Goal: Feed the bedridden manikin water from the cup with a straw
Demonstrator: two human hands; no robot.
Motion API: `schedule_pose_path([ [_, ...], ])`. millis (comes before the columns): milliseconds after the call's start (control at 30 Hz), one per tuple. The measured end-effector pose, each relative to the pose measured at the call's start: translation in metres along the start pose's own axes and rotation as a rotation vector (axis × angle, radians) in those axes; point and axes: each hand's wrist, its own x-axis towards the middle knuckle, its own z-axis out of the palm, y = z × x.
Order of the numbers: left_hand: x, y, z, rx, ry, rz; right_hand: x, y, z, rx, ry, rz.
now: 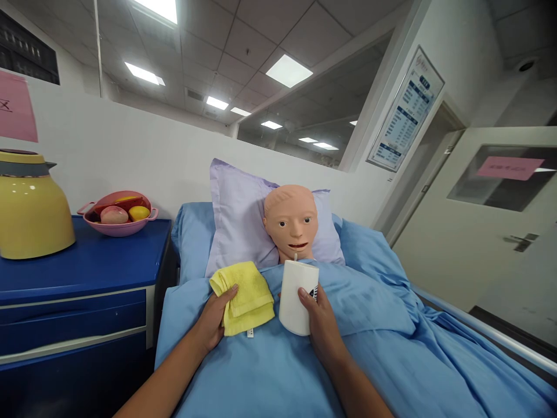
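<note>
My left hand (216, 316) grips a folded yellow towel (250, 296) by its left side, thumb on top; a small white tag hangs from its lower edge. My right hand (321, 316) is wrapped round a white cup (295, 299) with a dark printed mark, tilted over the bed. A short pale straw (295, 256) sticks up from the cup's rim, its tip just below the mouth of a mannequin head (292, 220). The head rests on a lilac pillow (243, 217), and a blue quilt (369, 302) covers everything below its neck.
On the left, a blue bedside cabinet (104, 264) bears a yellow thermos jug (35, 209) and a pink basket (119, 227) of fruit. A bed rail (491, 339) runs along the right side. Beyond it stands a door (487, 232) with a metal handle.
</note>
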Motion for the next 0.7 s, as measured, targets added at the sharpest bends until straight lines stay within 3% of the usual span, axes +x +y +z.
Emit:
schedule_pose_path([
  [700, -0.0015, 0.0012, 0.0023, 0.003, -0.004, -0.005, -0.0024, -0.0033, 0.005, -0.032, 0.071, -0.045],
])
